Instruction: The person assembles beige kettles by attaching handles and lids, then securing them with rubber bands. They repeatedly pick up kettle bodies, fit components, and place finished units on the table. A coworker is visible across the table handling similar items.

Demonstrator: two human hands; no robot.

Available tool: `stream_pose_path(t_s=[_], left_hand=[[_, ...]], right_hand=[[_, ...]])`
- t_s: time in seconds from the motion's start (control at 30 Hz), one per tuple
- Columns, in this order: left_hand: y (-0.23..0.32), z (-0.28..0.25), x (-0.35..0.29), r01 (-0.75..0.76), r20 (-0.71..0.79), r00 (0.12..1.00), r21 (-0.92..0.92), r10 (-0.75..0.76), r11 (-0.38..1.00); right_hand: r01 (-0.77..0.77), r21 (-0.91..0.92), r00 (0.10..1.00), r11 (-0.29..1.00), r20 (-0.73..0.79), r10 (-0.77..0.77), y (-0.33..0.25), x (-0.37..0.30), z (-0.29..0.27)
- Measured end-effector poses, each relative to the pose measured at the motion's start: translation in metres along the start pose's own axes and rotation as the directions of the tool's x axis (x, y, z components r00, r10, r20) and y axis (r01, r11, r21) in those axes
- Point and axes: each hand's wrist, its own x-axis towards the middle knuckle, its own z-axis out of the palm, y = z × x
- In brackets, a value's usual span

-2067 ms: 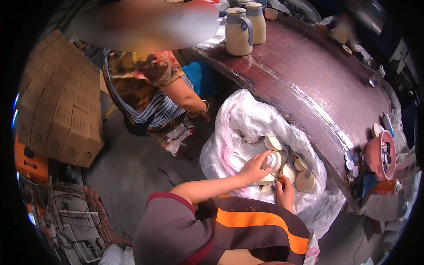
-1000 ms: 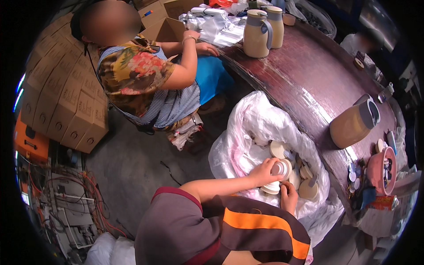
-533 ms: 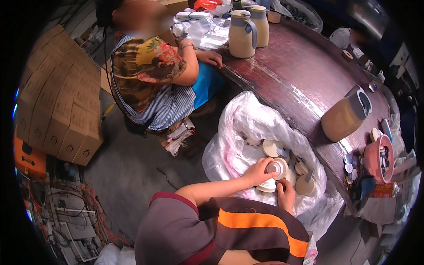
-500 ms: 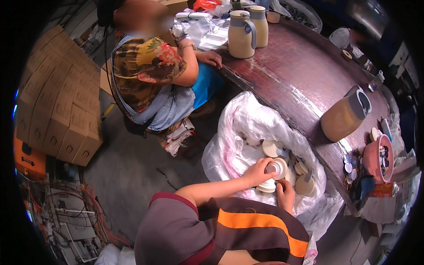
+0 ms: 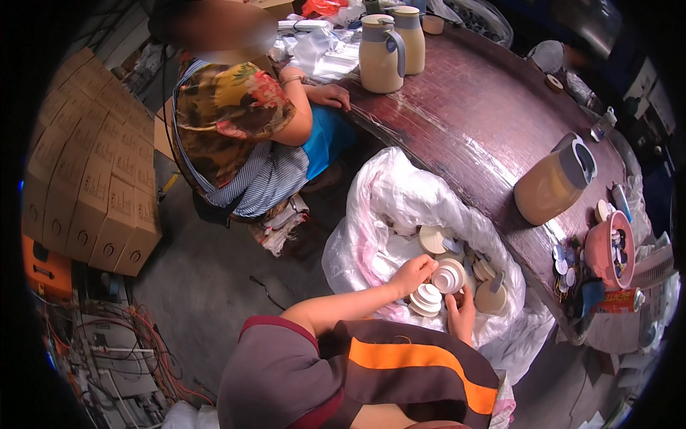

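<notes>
Over an open white plastic bag [image 5: 370,187], I hold a round cream jug lid [image 5: 449,276] with its stepped white inner side facing up. My left hand [image 5: 414,276] pinches its left edge with closed fingers. My right hand [image 5: 461,312] is curled round the lower right edge of the same lid; part of its grip is hidden. Just below my left fingers lies another lid [image 5: 426,299], white rings up. More cream lids lie in the bag, among them one with a grey tab [image 5: 491,297] and a flat disc [image 5: 433,239].
A dark red table [image 5: 471,93] runs beside the bag. On it stand a beige jug with a grey top [image 5: 550,187], two more jugs [image 5: 382,57] and a pink bowl of small parts [image 5: 607,250]. A seated person [image 5: 236,121] is at the left, before stacked cartons [image 5: 89,179].
The lid has tilted so its ringed underside faces up more fully. My left hand has shifted slightly to its left edge, uncovering the lid below. The view has moved a little.
</notes>
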Motion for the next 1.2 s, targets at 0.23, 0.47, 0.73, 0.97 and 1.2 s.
stream_pose_path(t_s=[0.23, 0.47, 0.73, 0.97, 1.2], left_hand=[[0.005, 0.006, -0.002, -0.006, -0.055, 0.998, 0.238, 0.019, 0.971], [-0.006, 0.002, 0.005, -0.031, -0.081, 0.996, 0.042, 0.035, 0.999], [-0.010, 0.003, 0.012, -0.008, -0.092, 0.996, -0.106, -0.002, 0.994], [-0.005, -0.003, 0.004, 0.023, -0.026, 0.999, -0.201, -0.029, 0.979], [-0.012, -0.006, 0.012, 0.023, 0.021, 1.000, -0.228, -0.019, 0.973]], right_hand=[[0.073, 0.138, 0.992, 0.988, -0.111, -0.058, -0.007, -0.005, 0.001], [0.253, 0.251, 0.957, 0.934, -0.205, -0.204, -0.042, 0.002, -0.029], [0.465, 0.013, 0.849, 0.885, -0.291, -0.442, -0.120, 0.039, -0.075], [0.506, -0.329, 0.748, 0.797, -0.293, -0.595, -0.164, 0.090, -0.106], [0.475, -0.782, 0.590, 0.404, -0.058, -0.806, -0.229, 0.133, -0.115]])
